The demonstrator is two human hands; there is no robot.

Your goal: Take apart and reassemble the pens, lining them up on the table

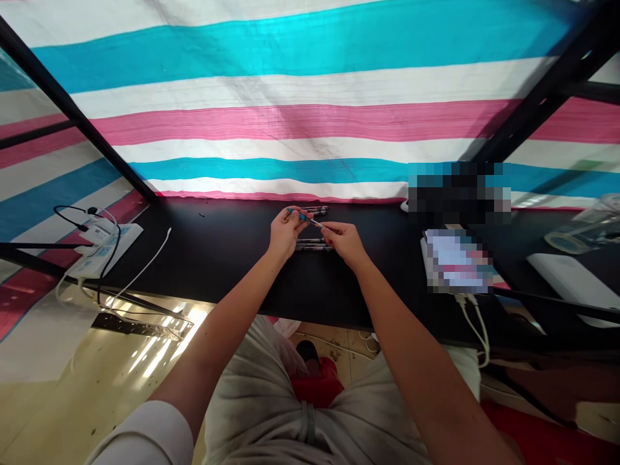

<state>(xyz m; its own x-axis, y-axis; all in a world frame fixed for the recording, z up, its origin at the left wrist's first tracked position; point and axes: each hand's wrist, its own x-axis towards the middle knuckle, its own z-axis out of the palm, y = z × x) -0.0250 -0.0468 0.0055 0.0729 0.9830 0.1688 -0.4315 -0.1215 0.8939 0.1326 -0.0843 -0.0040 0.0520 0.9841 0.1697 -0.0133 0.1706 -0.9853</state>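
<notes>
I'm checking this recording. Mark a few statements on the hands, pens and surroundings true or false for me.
1. The left hand and right hand hold one pen between them. True.
2. The power strip sits at the desk's right end. False: the power strip is at the left end of the desk.
3. Other pens lie on the desk near the hands. True.
4. The sheet behind the desk is plain white. False: the sheet has blue, white and pink stripes.
</notes>
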